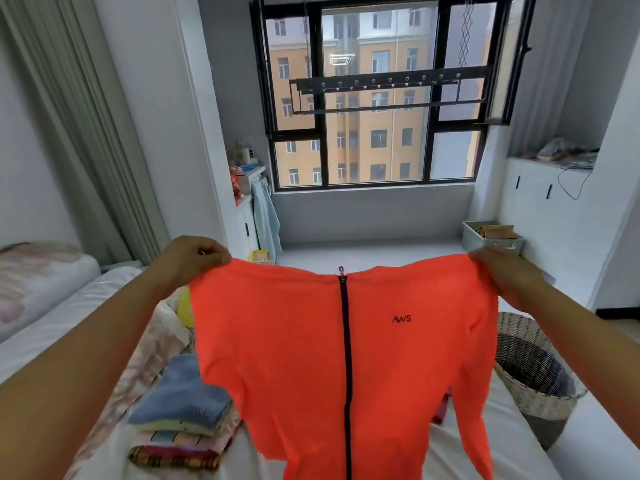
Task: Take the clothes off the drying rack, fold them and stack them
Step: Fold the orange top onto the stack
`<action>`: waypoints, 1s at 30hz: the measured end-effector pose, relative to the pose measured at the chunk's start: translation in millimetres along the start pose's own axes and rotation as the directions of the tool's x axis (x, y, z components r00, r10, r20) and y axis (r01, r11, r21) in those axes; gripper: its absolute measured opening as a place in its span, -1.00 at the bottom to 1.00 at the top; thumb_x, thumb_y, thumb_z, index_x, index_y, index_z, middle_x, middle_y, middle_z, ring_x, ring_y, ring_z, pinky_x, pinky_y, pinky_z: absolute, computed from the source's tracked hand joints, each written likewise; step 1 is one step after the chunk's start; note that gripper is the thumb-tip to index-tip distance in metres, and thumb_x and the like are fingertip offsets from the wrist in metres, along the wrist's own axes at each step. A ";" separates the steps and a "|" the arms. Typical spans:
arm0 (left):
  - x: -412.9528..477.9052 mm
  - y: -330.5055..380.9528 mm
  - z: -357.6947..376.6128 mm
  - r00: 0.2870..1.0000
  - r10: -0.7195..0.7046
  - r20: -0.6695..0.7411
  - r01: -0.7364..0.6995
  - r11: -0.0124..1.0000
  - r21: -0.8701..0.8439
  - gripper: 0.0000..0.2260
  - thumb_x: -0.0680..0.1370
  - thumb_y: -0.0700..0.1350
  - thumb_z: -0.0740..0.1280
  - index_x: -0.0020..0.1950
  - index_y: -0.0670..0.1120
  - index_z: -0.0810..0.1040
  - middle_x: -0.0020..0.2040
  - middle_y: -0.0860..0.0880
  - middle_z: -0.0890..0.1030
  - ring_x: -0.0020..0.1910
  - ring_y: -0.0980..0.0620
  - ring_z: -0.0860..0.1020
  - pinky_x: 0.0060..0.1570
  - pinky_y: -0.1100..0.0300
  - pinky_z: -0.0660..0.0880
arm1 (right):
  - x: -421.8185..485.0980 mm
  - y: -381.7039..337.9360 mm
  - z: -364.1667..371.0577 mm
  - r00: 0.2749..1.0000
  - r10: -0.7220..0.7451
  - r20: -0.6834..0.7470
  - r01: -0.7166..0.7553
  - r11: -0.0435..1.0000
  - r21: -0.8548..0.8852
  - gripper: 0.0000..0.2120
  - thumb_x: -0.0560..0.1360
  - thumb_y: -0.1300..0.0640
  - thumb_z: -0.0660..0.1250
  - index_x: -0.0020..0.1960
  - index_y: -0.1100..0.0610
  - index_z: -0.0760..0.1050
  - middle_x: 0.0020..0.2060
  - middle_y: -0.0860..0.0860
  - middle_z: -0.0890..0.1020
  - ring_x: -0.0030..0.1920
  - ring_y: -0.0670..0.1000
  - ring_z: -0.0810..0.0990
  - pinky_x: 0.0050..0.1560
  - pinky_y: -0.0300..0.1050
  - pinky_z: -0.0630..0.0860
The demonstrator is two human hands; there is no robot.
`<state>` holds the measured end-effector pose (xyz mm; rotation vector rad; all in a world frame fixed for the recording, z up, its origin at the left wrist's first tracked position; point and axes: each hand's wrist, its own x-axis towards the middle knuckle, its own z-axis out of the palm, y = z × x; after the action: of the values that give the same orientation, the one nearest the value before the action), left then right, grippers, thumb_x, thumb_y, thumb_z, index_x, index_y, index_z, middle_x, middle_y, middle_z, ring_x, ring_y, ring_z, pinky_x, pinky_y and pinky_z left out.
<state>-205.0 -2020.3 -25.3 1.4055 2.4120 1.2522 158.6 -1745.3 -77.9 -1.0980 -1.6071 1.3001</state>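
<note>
The orange jacket (294, 348) hangs spread in the air over the bed (509, 452), zip closed, front toward the camera; the left hand (194, 259) grips one shoulder with curled fingers; the right hand (502, 271) pinches the other shoulder; a stack (183, 420) of folded clothes lies on the bed, lower left of the jacket; a woven basket (530, 375) stands right of the bed; the rack (381, 82) hangs before the window (377, 150).

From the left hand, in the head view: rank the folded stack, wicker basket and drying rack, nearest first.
1. Folded stack, on the bed below the left hand.
2. Wicker basket, right of the bed.
3. Drying rack, high at the room's far end.
</note>
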 end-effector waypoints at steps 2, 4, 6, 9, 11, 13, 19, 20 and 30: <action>-4.7 8.3 5.4 0.997 0.018 -0.069 -0.020 0.999 -0.028 -0.79 0.50 -0.23 0.36 -0.27 0.03 0.60 -0.24 0.09 0.59 -0.23 0.13 0.50 -0.19 0.26 0.41 | -0.9 -1.2 -3.5 1.000 0.001 0.005 -0.001 1.000 0.030 -0.82 0.53 0.25 0.19 -0.25 0.10 0.38 -0.36 0.06 0.38 -0.33 -0.01 0.33 -0.31 -0.14 0.24; -9.3 14.6 13.6 0.989 -0.009 -0.147 -0.003 0.997 -0.080 -0.77 0.51 -0.24 0.35 -0.28 0.05 0.57 -0.24 0.08 0.58 -0.24 0.14 0.49 -0.15 0.23 0.43 | -1.2 -0.6 -14.0 0.997 -0.008 0.073 0.001 0.996 0.091 -0.78 0.52 0.29 0.18 -0.27 0.10 0.35 -0.38 0.05 0.34 -0.35 -0.02 0.30 -0.32 -0.12 0.23; -12.1 20.9 23.0 0.975 -0.088 -0.205 0.048 0.980 -0.191 -0.76 0.51 -0.27 0.33 -0.28 0.02 0.57 -0.24 0.03 0.58 -0.22 0.04 0.51 -0.04 0.11 0.48 | -1.5 1.4 -30.5 0.991 -0.018 0.133 -0.004 0.987 0.162 -0.78 0.50 0.33 0.19 -0.28 0.10 0.34 -0.37 0.05 0.31 -0.35 -0.03 0.29 -0.30 -0.12 0.23; -18.2 36.4 41.8 0.957 -0.157 -0.245 0.094 0.963 -0.251 -0.80 0.53 -0.27 0.28 -0.24 -0.05 0.55 -0.20 -0.09 0.56 -0.15 -0.06 0.48 -0.03 -0.01 0.48 | -3.1 7.4 -56.7 0.975 0.046 0.217 -0.085 0.981 0.174 -0.82 0.43 0.30 0.27 -0.27 0.09 0.35 -0.38 0.06 0.35 -0.41 -0.04 0.35 -0.37 -0.14 0.32; -22.9 48.4 56.5 0.963 -0.103 -0.250 0.059 0.982 -0.180 -0.82 0.56 -0.23 0.24 -0.23 -0.05 0.49 -0.22 -0.03 0.51 -0.20 0.00 0.43 -0.16 0.10 0.41 | -7.5 9.3 -69.6 0.934 0.175 0.312 -0.201 0.978 0.054 -0.87 0.49 0.25 0.28 -0.23 0.15 0.44 -0.39 0.09 0.48 -0.45 -0.04 0.47 -0.43 -0.19 0.46; -29.4 62.1 67.8 0.979 -0.027 -0.202 0.008 0.995 -0.094 -0.85 0.59 -0.20 0.20 -0.18 -0.09 0.46 -0.24 0.02 0.47 -0.27 0.08 0.38 -0.28 0.21 0.31 | -9.8 14.0 -80.8 0.884 0.321 0.341 -0.230 0.932 -0.281 -0.82 0.51 0.11 0.32 -0.10 0.25 0.55 -0.27 0.14 0.63 -0.30 0.05 0.61 -0.24 -0.10 0.58; -46.7 79.2 78.9 0.992 -0.057 0.109 0.058 0.998 -0.004 -0.88 0.56 -0.13 0.30 -0.10 -0.16 0.55 -0.20 -0.01 0.55 -0.21 0.04 0.47 -0.25 0.23 0.37 | -14.3 18.0 -113.8 0.909 0.250 0.334 -0.097 0.905 -0.414 -0.87 0.44 0.17 0.40 -0.13 0.25 0.54 -0.14 0.19 0.62 -0.13 0.12 0.58 0.04 0.02 0.53; -49.5 78.7 77.2 0.975 -0.103 0.197 0.099 0.995 0.032 -0.87 0.53 -0.10 0.34 -0.08 -0.16 0.57 -0.19 -0.02 0.58 -0.19 0.02 0.49 -0.22 0.21 0.41 | -14.1 15.9 -117.3 0.921 0.204 0.332 -0.101 0.948 -0.303 -0.92 0.46 0.21 0.37 -0.16 0.22 0.52 -0.17 0.17 0.60 -0.16 0.09 0.56 -0.05 -0.03 0.52; -68.6 67.0 89.8 0.898 -0.259 0.355 0.368 0.885 -0.287 -0.68 0.28 -0.15 0.51 -0.09 -0.24 0.50 -0.16 -0.19 0.55 -0.22 -0.04 0.54 -0.11 0.09 0.50 | -8.7 17.2 -116.3 0.968 -0.101 0.231 0.121 0.990 -0.074 -0.84 0.49 0.28 0.33 -0.20 0.08 0.46 -0.26 0.08 0.50 -0.25 0.02 0.47 -0.17 -0.12 0.41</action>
<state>-79.8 -2001.5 -60.5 0.9704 1.9857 1.1956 272.6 -1715.8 -75.2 -0.9216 -1.8824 1.3287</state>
